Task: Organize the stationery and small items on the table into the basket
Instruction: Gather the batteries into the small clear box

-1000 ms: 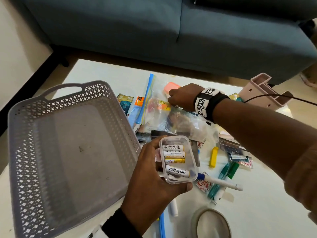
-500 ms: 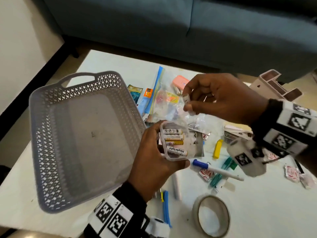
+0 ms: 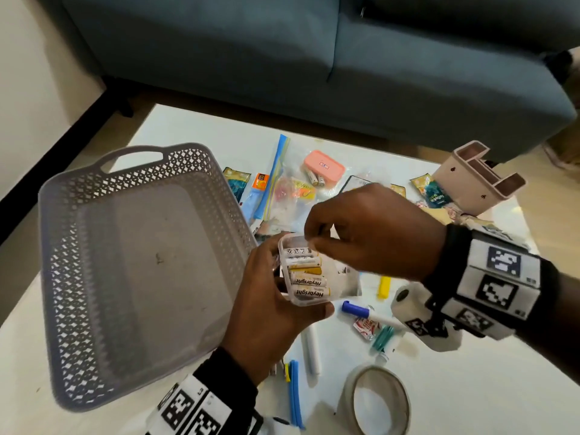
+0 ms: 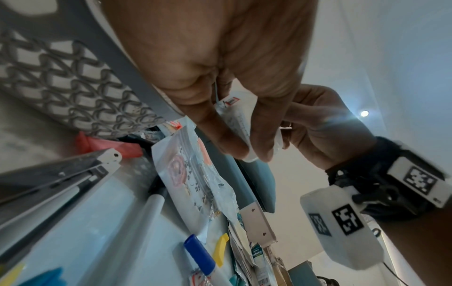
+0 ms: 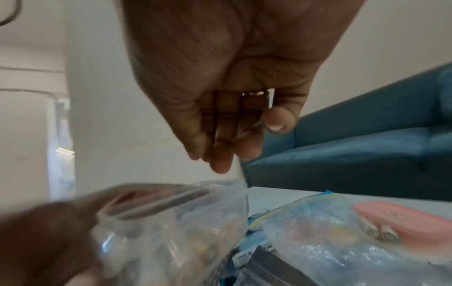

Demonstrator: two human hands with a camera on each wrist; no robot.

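Note:
My left hand [image 3: 282,293] grips a clear plastic box [image 3: 309,277] of several batteries, held just right of the grey lattice basket [image 3: 138,180]. In the left wrist view my fingers [image 4: 220,123] wrap the box [image 4: 234,120] from below. My right hand [image 3: 314,238] hovers over the box's far end with its fingers curled. Its thumb tip touches the top battery, and I see nothing between the fingers. The right wrist view shows the curled fingers [image 5: 220,151] above the blurred box [image 5: 171,232]. The basket holds nothing.
Behind the hands lie a pink case [image 3: 324,166] with two loose batteries [image 3: 315,178] and a zip bag [image 3: 292,196]. Sachets, a blue-capped marker [image 3: 361,310], a yellow clip [image 3: 384,285] and a tape roll [image 3: 376,400] lie around. A pink organizer [image 3: 474,177] stands far right, a blue sofa [image 3: 314,58] beyond.
My right hand came back from the pink case with a battery and dropped to the box's far end. The box shows one more battery than before. My left hand kept holding the box.

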